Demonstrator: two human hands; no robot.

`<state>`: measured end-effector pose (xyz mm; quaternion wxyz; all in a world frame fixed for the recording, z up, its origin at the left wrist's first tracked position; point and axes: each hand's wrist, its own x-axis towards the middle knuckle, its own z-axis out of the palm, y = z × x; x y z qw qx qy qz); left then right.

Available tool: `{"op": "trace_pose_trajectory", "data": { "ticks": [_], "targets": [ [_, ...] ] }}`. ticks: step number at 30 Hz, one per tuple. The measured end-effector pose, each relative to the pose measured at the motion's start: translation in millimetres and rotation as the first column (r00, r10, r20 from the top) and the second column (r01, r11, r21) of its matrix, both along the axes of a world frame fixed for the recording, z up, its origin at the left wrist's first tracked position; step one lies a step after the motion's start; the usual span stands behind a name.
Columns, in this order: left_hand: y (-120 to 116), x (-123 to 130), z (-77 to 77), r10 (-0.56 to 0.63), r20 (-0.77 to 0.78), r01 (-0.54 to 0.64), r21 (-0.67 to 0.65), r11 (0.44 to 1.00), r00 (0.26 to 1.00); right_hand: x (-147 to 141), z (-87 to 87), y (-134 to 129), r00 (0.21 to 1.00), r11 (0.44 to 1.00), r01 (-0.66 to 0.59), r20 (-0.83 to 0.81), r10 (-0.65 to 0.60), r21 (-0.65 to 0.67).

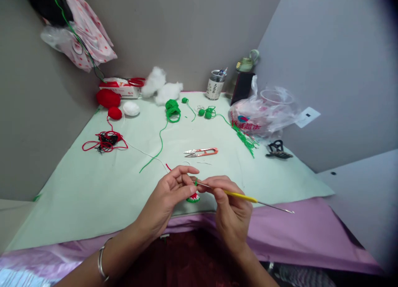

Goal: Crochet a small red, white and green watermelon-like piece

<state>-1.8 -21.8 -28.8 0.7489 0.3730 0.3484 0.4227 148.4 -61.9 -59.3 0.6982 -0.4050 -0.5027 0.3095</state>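
My left hand (169, 195) pinches a small crocheted piece (193, 198), red with white and a green edge, which hangs below its fingers. My right hand (231, 208) is closed round a crochet hook (241, 195) with a yellow handle. One metal tip of the hook meets a bit of green yarn at my left fingertips; the other end points out to the right. A white strand and a short red strand run to the left hand from behind. Just beyond the hands, orange-handled thread snips (202, 152) lie on the pale green cloth (124, 204).
Red yarn balls (108, 98), a white ball (131, 109) and tangled red and black yarn (107, 142) lie left. Green yarn (173, 110) and stuffing (168, 93) sit at the back. A pen cup (215, 85), plastic bag (261, 117) and black hair clip (279, 150) stand right.
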Motion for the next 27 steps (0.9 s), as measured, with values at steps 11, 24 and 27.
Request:
{"op": "trace_pose_trajectory", "data": {
  "ticks": [11,24,27],
  "targets": [
    [5.0,-3.8,-0.2,-0.046,-0.022,0.046,0.031,0.998,0.999,0.4,-2.5,-2.6,0.984,0.992,-0.086,-0.166,0.07,-0.089],
    [5.3,-14.0,1.3,-0.155,-0.05,0.157,0.036,0.987,0.987,3.2,9.5,2.7,0.92,0.969,-0.193,-0.373,0.123,-0.156],
    [4.0,-12.0,1.4,-0.098,-0.071,0.103,0.081,0.991,0.993,4.0,6.1,1.1,0.95,0.979,-0.156,-0.291,0.112,-0.134]
  ]
}}
